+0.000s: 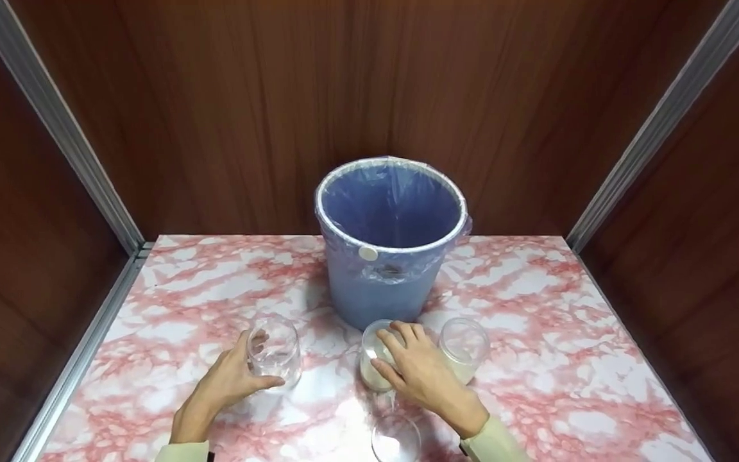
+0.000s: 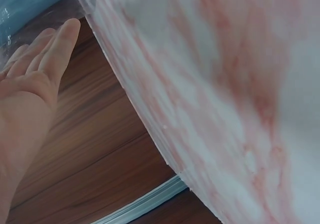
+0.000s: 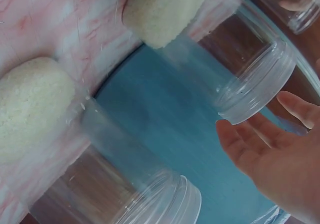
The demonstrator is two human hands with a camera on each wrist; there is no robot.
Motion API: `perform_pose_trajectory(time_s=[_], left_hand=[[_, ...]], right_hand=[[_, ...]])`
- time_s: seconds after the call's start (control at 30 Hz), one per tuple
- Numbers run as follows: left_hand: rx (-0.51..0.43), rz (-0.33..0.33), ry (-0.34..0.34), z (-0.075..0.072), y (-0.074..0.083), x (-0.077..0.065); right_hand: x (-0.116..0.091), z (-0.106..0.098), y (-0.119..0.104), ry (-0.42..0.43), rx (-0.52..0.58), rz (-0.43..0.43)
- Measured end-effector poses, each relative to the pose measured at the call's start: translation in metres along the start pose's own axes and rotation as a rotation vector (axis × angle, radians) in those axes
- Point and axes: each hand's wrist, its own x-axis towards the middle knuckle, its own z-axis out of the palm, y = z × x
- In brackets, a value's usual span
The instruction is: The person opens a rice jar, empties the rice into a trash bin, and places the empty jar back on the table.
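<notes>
On the left in the head view, my left hand holds a clear, empty-looking jar, with the thumb on its near side and fingers round the back. My right hand spreads over the top of a middle jar partly filled with rice. Its fingertips are right at the rim in the right wrist view, not wrapped round it. Beside that hand stands another clear jar, with rice in its lower part. A clear round lid lies near the front edge.
Behind the jars stands a tall blue bin, lined with a clear plastic bag. It sits close to the middle jar. The table has a red and white marbled surface. Brown wood panels enclose it at the back and sides.
</notes>
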Motion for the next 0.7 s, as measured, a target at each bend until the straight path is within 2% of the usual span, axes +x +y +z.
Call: perform_pose_trajectory(time_s=[0.13,0.33,0.7], left_hand=[[-0.022,0.005,-0.034,0.005,-0.005,-0.004],[-0.005,0.016,-0.038,0.009,-0.008,-0.005],[-0.056,0.038,-0.044,0.011,-0.010,-0.006]], right_hand=[[0.001,0.002,0.001,-0.003,-0.006,-0.007],[0.004,0.003,0.004,-0.040,-0.017,0.011],[0.011,0.007,0.001,-0.168,-0.028,0.124]])
